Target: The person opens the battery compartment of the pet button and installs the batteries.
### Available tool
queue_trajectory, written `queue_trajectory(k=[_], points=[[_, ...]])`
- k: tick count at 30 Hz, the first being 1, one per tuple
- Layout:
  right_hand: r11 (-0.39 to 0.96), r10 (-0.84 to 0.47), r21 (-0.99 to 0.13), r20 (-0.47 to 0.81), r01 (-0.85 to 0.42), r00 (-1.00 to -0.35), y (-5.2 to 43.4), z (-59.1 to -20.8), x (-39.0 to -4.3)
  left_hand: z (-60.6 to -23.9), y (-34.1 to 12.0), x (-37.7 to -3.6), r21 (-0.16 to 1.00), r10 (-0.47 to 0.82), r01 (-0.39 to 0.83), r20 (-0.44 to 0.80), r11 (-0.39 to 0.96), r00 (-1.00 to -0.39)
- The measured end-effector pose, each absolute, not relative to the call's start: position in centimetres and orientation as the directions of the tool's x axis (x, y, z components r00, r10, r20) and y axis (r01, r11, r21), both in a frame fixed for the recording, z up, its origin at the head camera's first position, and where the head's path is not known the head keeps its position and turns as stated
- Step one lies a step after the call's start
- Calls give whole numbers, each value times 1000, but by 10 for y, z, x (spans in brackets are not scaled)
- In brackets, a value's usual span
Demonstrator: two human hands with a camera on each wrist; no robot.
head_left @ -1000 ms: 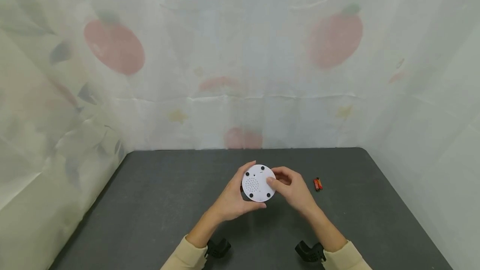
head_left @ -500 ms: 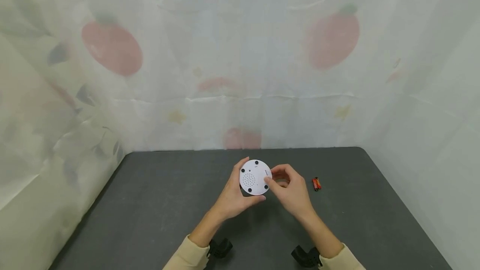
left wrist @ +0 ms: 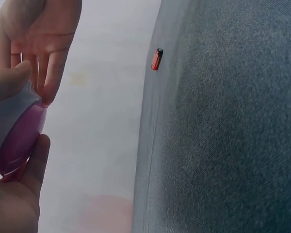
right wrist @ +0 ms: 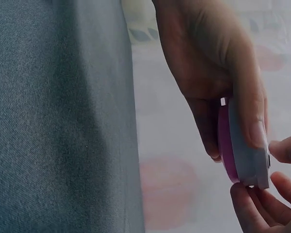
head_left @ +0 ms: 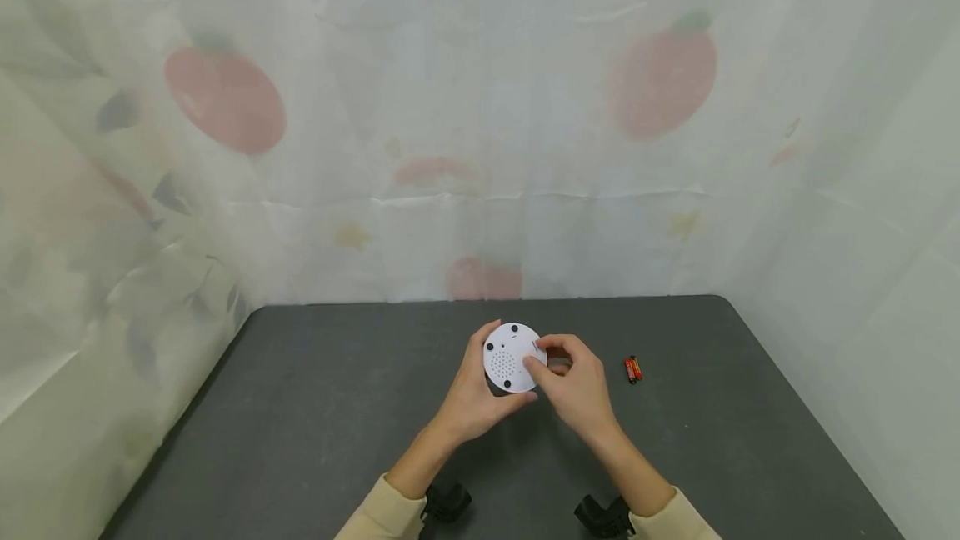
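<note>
Only a red battery [head_left: 633,369] interrupts the tabletop [head_left: 337,423] — right side.

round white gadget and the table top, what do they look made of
Round gadget: most likely moulded plastic, matte white on the back with small drilled-looking holes and dark feet; the wrist views show a glossy, pink-tinted front half. Both hands, left and right, grip its rim.
Table top: dark grey with a fine grainy, matte texture, possibly felt or a textured mat; hard to say.

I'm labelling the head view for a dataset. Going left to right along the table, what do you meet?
Left hand → round white device → right hand → red batteries, lying apart from the hands on the dark table.
</note>
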State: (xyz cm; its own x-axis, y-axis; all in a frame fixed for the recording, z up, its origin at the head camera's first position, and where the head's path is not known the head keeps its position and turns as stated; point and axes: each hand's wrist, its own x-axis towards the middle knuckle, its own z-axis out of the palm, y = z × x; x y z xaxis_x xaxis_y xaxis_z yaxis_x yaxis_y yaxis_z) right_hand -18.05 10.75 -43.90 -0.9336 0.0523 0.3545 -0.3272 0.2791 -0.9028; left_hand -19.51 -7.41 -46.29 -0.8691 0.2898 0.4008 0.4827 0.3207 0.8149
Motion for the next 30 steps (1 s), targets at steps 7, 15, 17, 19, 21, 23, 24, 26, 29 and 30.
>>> queue_trajectory(k=[7, 15, 17, 19, 21, 23, 24, 26, 29, 30], points=[[283, 105, -916, 324, -284, -940, 102, -442, -181, -465, -71, -195, 808, 273, 494, 420, 322, -865], [299, 136, -927, 275, -226, -952, 97, -442, -183, -469, -71, -197, 817, 274, 480, 405, 320, -872], [300, 138, -931, 260, -210, -956, 96, -441, -183, -469, -71, -196, 821, 276, 473, 396, 321, -876], [305, 140, -932, 247, -196, -959, 95, -441, -183, -468, -71, -196, 825, 277, 464, 387, 322, -880], [309, 144, -933, 237, -184, -961, 94, -440, -183, -468, -72, -196, 825, 276, 462, 384, 326, -881], [314, 146, -933, 230, -175, -962, 92, -440, -183, -468, -72, -196, 825, 274, 460, 383, 329, -882], [316, 148, -933, 226, -171, -963, 92, -439, -183, -468, -72, -196, 824, 273, 460, 383, 331, -883], [316, 153, -935, 220, -163, -963, 91, -438, -182, -469, -72, -196, 824, 271, 460, 384, 331, -883], [314, 157, -935, 220, -162, -963, 90, -438, -182, -470, -72, -197, 829, 266, 454, 381, 327, -886], [312, 160, -936, 218, -161, -963, 90, -438, -182, -471, -72, -197, 831, 264, 451, 379, 326, -887]])
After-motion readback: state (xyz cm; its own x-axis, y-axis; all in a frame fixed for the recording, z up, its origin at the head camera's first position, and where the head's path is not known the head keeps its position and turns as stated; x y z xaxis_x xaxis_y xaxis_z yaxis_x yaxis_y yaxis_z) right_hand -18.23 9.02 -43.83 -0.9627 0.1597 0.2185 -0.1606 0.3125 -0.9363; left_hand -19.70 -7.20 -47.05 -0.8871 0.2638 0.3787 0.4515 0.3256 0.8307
